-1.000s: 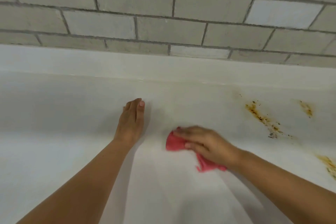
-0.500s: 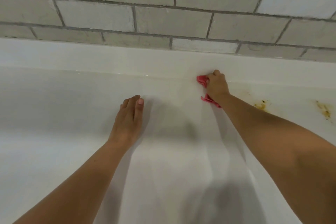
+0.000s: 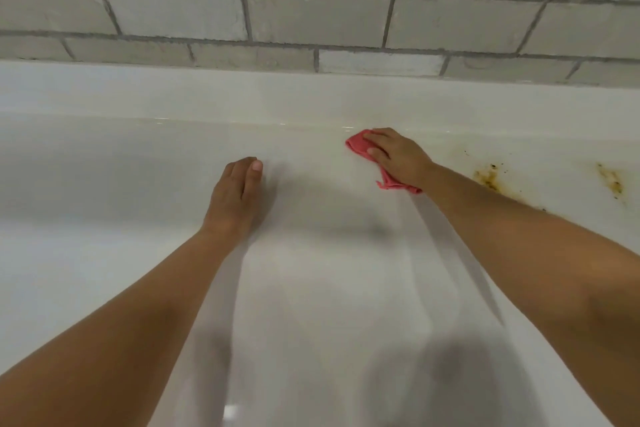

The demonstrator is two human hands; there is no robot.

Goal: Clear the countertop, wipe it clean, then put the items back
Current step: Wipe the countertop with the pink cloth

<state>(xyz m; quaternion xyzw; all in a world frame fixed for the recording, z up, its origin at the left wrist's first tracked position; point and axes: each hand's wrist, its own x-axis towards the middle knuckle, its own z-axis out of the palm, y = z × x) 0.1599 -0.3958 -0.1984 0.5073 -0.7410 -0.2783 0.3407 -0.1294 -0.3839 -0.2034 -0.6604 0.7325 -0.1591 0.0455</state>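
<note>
Bare forearms, left grip, right grip

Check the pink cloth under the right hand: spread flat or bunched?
Bunched. The pink fabric cloth lies crumpled under the right hand on the white countertop; only rumpled ends show past the fingers and wrist.

Pink cloth on white countertop
Crumpled, it lies far, right of centre; brownish stains mark the glossy surface farther right.
</note>
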